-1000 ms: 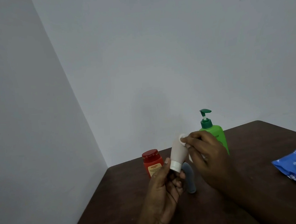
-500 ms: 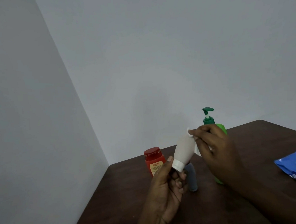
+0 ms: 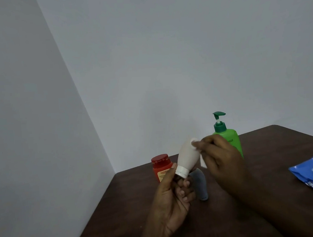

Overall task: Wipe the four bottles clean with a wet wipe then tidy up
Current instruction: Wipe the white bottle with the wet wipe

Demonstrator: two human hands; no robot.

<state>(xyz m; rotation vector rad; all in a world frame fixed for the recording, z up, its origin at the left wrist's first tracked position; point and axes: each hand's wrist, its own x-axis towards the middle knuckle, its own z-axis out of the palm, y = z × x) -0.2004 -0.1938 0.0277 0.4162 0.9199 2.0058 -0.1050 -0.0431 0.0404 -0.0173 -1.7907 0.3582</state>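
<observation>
Over table corner, left hand grips bottle, right hand pinches wipe.

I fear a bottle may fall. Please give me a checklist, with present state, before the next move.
1. Left hand grip on the cap end of the white plastic bottle: ok.
2. Right hand holds white wet wipe against that bottle: ok.
3. Green plastic pump bottle upright: ok.
4. Red-capped orange bottle and grey bottle standing on dark brown table: ok.
5. White bottle wiped all round: cannot tell.
</observation>
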